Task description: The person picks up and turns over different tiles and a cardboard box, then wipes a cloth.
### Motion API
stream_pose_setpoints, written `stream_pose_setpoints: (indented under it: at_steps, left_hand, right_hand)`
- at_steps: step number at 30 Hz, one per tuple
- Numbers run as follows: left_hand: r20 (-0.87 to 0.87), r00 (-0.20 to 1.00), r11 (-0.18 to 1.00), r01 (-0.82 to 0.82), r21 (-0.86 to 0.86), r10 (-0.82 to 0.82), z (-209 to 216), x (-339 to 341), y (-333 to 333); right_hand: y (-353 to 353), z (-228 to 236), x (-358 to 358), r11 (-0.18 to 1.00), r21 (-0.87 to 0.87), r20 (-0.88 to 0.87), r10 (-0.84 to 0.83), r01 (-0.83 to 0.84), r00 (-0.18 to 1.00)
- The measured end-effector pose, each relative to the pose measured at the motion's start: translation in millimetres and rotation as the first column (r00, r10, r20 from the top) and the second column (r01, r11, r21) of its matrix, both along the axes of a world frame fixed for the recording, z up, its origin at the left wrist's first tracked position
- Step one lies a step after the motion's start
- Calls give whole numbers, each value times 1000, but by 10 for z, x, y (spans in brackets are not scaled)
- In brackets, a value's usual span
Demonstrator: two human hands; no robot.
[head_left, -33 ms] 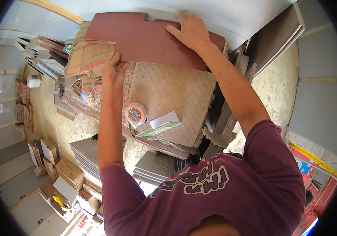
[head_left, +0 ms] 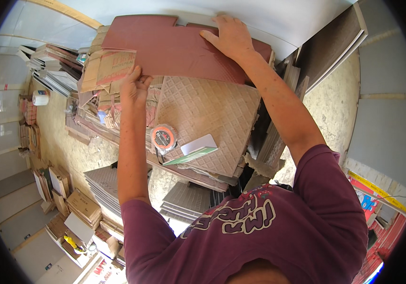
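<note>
My left hand (head_left: 135,86) pinches the lower right corner of a brown piece of cardboard (head_left: 116,65) with red print, thumb uppermost. That cardboard overlaps the left end of a dark red tile (head_left: 165,49), which has notches along its far edge. Spread over the tile's far right part, my right hand (head_left: 233,37) has its thumb apart from its fingers. The red tile rests across a beige tile (head_left: 207,113) with a raised lattice pattern. On the beige tile's near left part sit a round orange-and-black tape measure (head_left: 163,137) and a folded white-and-green card (head_left: 196,149).
A white wall (head_left: 278,23) stands close behind the stack. Dark tiles (head_left: 333,40) lean at the right. Stacked grey tiles (head_left: 186,199) lie below the work stack, and cardboard boxes (head_left: 83,206) stand at lower left. A white roll (head_left: 40,98) is at far left.
My left hand and the printed cardboard have shifted slightly left, baring a little more of the red tile. My right hand stays in place.
</note>
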State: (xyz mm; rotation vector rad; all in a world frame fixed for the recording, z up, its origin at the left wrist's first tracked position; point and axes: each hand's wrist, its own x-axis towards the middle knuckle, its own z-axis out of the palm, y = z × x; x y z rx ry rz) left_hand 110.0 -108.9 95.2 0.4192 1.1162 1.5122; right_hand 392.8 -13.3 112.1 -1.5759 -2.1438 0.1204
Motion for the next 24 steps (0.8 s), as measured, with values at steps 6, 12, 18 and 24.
stream_pose_setpoints:
  at_steps: [6, 12, 18, 24]
  left_hand:
    - [99, 979, 984, -177, -2, 176, -39, -362, -170]
    - [142, 952, 962, -268, -44, 271, -118, -454, -192]
    - [167, 931, 944, -304, -130, 323, -304, -600, -117]
    - [192, 936, 954, -274, -124, 294, -284, -561, 36]
  right_hand:
    - [1, -20, -33, 969, -248, -294, -60, -16, 954]
    - [145, -130, -28, 701, -586, -765, -314, -406, 562]
    - [32, 67, -48, 586, -644, -760, -411, -492, 504]
    - [48, -25, -68, 572, -654, -756, -473, -495, 453]
